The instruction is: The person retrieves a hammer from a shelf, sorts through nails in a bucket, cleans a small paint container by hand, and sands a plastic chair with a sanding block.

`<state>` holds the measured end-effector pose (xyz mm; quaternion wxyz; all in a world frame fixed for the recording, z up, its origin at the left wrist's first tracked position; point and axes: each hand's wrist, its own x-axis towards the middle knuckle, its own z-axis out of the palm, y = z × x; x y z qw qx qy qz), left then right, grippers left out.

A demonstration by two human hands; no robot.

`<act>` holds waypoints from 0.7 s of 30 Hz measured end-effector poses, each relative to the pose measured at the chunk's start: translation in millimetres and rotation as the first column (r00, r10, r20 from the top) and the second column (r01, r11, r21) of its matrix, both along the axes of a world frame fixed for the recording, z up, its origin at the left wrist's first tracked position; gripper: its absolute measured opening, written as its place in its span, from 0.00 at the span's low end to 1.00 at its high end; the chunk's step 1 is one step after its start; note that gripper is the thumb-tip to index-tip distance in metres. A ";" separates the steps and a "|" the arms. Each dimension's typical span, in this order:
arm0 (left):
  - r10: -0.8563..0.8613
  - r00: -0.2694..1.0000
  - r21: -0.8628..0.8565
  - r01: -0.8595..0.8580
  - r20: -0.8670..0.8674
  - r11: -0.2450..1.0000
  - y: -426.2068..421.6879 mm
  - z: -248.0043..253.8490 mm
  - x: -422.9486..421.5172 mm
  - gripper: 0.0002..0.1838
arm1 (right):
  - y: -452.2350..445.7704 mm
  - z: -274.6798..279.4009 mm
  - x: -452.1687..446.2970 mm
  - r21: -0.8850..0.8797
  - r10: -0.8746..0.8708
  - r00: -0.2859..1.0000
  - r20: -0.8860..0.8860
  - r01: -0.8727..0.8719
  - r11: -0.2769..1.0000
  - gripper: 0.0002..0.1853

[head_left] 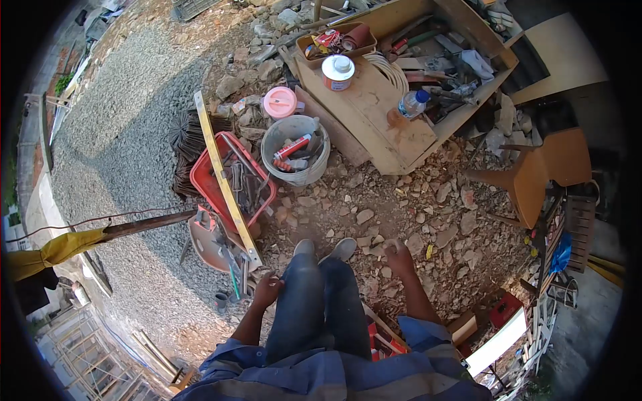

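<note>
My left hand point(269, 291) hangs beside my left leg, fingers curled, close to the end of a long yellow spirit level point(227, 180). Whatever it may hold is hidden. Out to the right, over the rubble, my right hand point(400, 260) is closed in a loose fist, and I cannot see into it. The level lies slanted across a red tub point(195, 175) of tools. Beside the tub, a pale bucket point(324, 162) contains a red tube point(292, 146) and other tools. Below the tub, hand tools lie on a brownish pan point(202, 246).
A big wooden box point(408, 158) of tools stands ahead, with a white-lidded can point(338, 72) and plastic bottle point(409, 107) on its board. A pink-lidded container point(280, 102) sits near the bucket. Gravel point(127, 134) spreads left; a brown chair point(528, 180) is right. Broken stones point(364, 216) cover the ground.
</note>
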<state>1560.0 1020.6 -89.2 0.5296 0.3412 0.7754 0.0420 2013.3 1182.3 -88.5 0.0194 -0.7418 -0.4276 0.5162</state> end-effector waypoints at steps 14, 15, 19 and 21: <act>0.370 0.863 0.387 -0.490 0.345 0.781 510.1 -81.3 259.8 0.36 | 364.4 -30.5 114.9 0.584 0.113 0.855 0.507 -0.437 0.684 0.27; 0.415 0.840 0.380 -0.532 0.350 0.757 531.1 -86.9 265.0 0.37 | 387.9 -39.8 120.6 0.600 0.135 0.827 0.546 -0.499 0.626 0.28; 0.659 0.689 0.296 -0.725 0.303 0.622 585.1 -97.3 301.8 0.41 | 416.4 -79.1 142.4 0.539 0.281 0.815 0.506 -0.554 0.635 0.22; 0.707 0.636 0.276 -0.772 0.308 0.573 588.6 -84.2 317.9 0.42 | 410.4 -91.5 146.3 0.631 0.247 0.846 0.473 -0.521 0.575 0.21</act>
